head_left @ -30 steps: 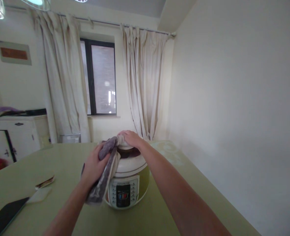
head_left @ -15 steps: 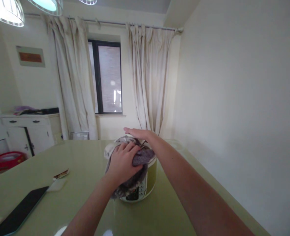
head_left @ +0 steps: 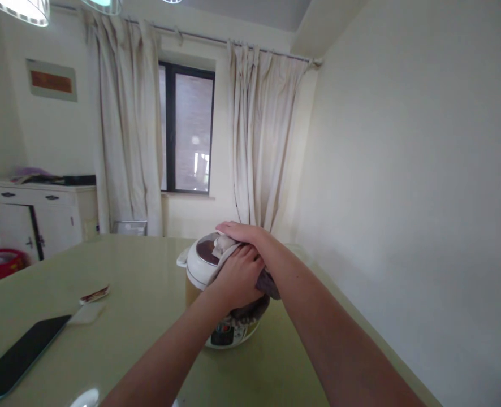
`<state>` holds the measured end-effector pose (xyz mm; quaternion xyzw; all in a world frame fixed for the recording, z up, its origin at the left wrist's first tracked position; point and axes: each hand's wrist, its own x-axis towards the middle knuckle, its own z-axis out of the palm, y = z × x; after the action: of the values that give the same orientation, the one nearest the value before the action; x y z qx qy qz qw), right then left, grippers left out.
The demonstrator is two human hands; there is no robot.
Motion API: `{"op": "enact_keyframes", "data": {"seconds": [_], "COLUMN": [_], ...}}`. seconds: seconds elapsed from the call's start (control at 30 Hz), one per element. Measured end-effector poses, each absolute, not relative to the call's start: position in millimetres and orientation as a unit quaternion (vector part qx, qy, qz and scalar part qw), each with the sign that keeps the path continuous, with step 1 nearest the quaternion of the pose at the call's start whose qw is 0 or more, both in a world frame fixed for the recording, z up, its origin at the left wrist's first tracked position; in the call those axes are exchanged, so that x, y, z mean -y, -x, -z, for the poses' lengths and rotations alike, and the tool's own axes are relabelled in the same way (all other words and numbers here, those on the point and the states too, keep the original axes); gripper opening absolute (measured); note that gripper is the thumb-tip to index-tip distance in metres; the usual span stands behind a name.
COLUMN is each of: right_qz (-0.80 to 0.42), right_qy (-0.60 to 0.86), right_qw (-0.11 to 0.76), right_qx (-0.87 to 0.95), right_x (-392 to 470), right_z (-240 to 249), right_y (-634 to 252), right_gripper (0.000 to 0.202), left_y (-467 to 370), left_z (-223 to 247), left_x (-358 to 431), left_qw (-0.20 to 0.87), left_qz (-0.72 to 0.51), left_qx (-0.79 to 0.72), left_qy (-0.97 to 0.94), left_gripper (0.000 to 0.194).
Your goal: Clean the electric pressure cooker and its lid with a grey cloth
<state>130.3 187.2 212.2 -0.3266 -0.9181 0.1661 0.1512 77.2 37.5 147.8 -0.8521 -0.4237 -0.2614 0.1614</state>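
"What takes up the most room?"

"The green worktop [head_left: 140, 350]. Taking the cooker as the clock's centre, the window [head_left: 193, 130] is at eleven, beyond the worktop, between pale curtains [head_left: 125, 130]. A white cabinet [head_left: 55, 215] is at ten."

"And the cooker [head_left: 197, 268] itself?"

"It stands upright on the worktop, white on top with a dark round patch in its lid. The forearms and cloth hide part of its front panel."

"Anything lower down the list?"

"A red basin [head_left: 2, 263] at nine to ten, off beyond the worktop's edge. A dark flat board [head_left: 25, 350] lies on the worktop at eight, with a pale flat piece [head_left: 87, 314] at its far end and a small brown-and-white item [head_left: 94, 295] just past that."

"Where's the cloth [head_left: 250, 312]?"

"Bunched against the cooker at four, grey and patterned, hanging over the front panel."

"And the hands?"

"The left hand [head_left: 241, 276] has its grip closed on the cloth, against the cooker's side. The right hand [head_left: 240, 230] lies over the lid's top; its underside is hidden, so I can't tell whether its grip is clenched or released."
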Motion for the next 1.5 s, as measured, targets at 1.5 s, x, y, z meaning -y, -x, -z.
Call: {"op": "enact_keyframes", "data": {"seconds": [1.5], "right_qz": [-0.104], "right_qy": [0.388], "right_qw": [0.203], "right_qx": [0.893], "right_x": [-162], "right_z": [-198], "right_y": [-133], "right_gripper": [0.041], "left_y": [-47], "left_z": [61], "left_x": [2], "left_qw": [0.639], "left_qz": [0.008], "left_qx": [0.228], "left_qy": [0.734], "left_gripper": [0.059]}}
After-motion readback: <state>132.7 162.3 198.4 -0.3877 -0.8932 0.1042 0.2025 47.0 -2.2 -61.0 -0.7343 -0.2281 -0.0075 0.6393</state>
